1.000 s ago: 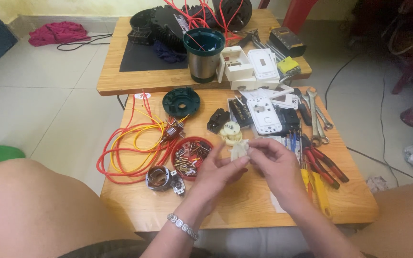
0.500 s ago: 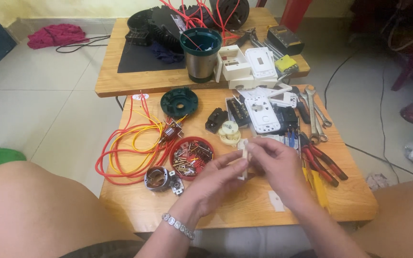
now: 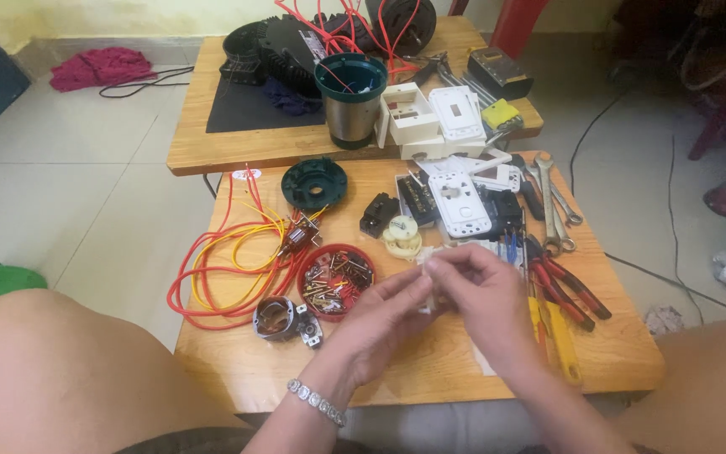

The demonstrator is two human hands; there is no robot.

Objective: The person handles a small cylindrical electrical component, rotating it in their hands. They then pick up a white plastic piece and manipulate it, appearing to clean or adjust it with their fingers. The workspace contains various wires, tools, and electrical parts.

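I see my left hand point(image 3: 384, 315) and right hand point(image 3: 485, 294) pinching a small white plastic part point(image 3: 427, 296) between fingertips, mostly hidden, just above the wooden tabletop point(image 3: 430, 370), near the red lid of screws point(image 3: 336, 282).

Both hands meet in front of the body, left hand point(image 3: 380, 324) and right hand point(image 3: 485, 298), fingertips pinched together.
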